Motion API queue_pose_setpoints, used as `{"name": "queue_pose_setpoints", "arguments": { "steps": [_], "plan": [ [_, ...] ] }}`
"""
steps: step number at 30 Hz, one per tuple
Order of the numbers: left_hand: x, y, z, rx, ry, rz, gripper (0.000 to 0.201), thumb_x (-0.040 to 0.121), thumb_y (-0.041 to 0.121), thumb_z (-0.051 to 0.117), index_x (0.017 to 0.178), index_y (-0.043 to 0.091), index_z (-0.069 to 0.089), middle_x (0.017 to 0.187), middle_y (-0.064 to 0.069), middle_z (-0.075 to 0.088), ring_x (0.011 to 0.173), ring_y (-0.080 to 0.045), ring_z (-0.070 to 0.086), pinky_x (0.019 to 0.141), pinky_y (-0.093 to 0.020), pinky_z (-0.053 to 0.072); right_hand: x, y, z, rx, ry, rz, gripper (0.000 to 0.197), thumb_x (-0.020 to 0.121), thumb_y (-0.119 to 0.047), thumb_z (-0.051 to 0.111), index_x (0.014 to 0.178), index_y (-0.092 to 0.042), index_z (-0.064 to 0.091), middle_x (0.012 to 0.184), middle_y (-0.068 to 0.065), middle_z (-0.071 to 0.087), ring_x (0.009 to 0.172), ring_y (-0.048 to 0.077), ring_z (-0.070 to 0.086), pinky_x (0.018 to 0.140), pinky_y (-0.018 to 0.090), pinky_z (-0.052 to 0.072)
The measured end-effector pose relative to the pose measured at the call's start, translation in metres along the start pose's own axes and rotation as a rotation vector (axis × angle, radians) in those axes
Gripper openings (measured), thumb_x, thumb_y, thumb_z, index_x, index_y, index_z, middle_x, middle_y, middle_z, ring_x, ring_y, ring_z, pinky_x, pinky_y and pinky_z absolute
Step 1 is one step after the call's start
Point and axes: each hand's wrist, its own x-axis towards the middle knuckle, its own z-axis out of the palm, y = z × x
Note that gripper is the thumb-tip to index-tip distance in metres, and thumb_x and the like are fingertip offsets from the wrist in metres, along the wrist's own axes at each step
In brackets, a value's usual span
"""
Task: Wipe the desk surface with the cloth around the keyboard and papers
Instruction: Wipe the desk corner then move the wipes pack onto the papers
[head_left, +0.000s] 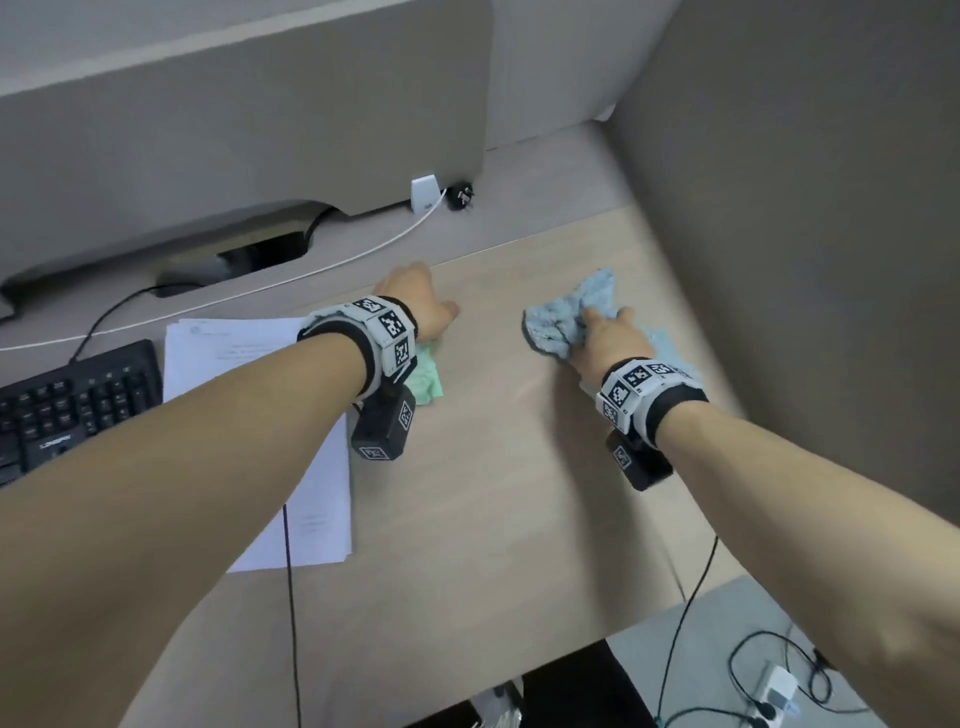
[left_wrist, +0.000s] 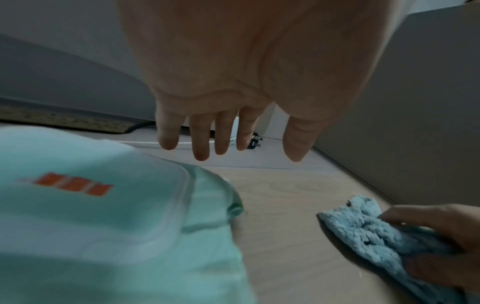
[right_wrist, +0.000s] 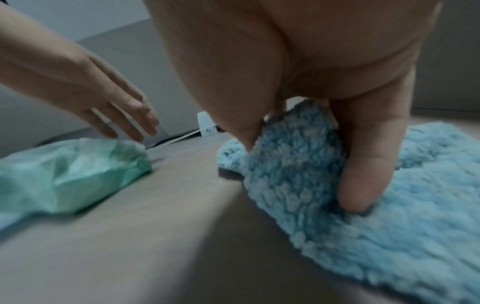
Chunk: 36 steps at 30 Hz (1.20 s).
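Note:
A fluffy blue cloth (head_left: 563, 312) lies bunched on the wooden desk (head_left: 493, 467) at the right. My right hand (head_left: 605, 332) presses on it, and in the right wrist view its thumb and a finger pinch a raised fold of the cloth (right_wrist: 389, 226). My left hand (head_left: 415, 296) hovers with straight, spread fingers (left_wrist: 200, 144) over a green soft packet (head_left: 428, 382), holding nothing. White papers (head_left: 249, 364) lie left of the packet, partly under my left forearm. A black keyboard (head_left: 78, 400) sits at the far left.
A grey partition (head_left: 234, 130) with a cable opening runs along the back, and a tall panel (head_left: 805, 234) walls the right side. A white cable (head_left: 311, 270), a white adapter (head_left: 425, 193) and a black plug (head_left: 461, 196) lie at the back. The desk's front edge drops to cables on the floor.

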Motion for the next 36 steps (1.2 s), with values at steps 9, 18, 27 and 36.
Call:
{"name": "queue_pose_setpoints", "arguments": {
  "steps": [9,18,27,36],
  "plan": [
    [0.06,0.037,-0.005,0.054,-0.065,-0.158,0.06,0.088,0.046,0.058,0.132,0.006,0.048,0.132,-0.017,0.054,0.118,-0.035,0.054,0.084,-0.034,0.042,0.079,-0.019,-0.069,0.085,0.072,-0.464,0.046,0.083,-0.032,0.067,0.127,-0.028,0.055,0.143,0.011,0.034,0.117,0.042,0.047,0.098,0.045,0.045],
    [0.093,0.059,0.017,-0.001,-0.104,-0.346,0.079,0.072,0.053,0.066,0.135,0.013,0.041,0.139,-0.019,0.041,0.123,-0.039,0.046,0.099,-0.049,0.045,0.108,-0.041,-0.037,-0.035,-0.029,-0.456,0.069,0.085,-0.059,0.057,0.144,-0.038,0.028,0.161,0.005,0.011,0.141,0.046,0.016,0.106,0.063,0.033],
    [0.104,0.049,0.016,0.149,-0.184,-0.308,0.043,0.083,0.029,0.054,0.122,0.013,0.044,0.135,-0.02,0.035,0.118,-0.043,0.045,0.099,-0.049,0.041,0.181,-0.011,-0.063,-0.045,0.095,-0.48,0.052,0.082,-0.021,0.061,0.133,-0.023,0.048,0.157,0.005,0.029,0.141,0.039,0.025,0.108,0.056,0.034],
    [0.106,0.045,0.02,0.107,-0.21,-0.31,0.056,0.082,0.026,0.051,0.136,0.019,0.038,0.147,-0.02,0.021,0.132,-0.047,0.029,0.103,-0.053,0.035,0.16,-0.075,-0.055,-0.122,-0.038,-0.712,0.051,0.072,-0.016,0.07,0.119,-0.019,0.052,0.151,0.002,0.039,0.144,0.032,0.025,0.115,0.059,0.023]
  ]
}}
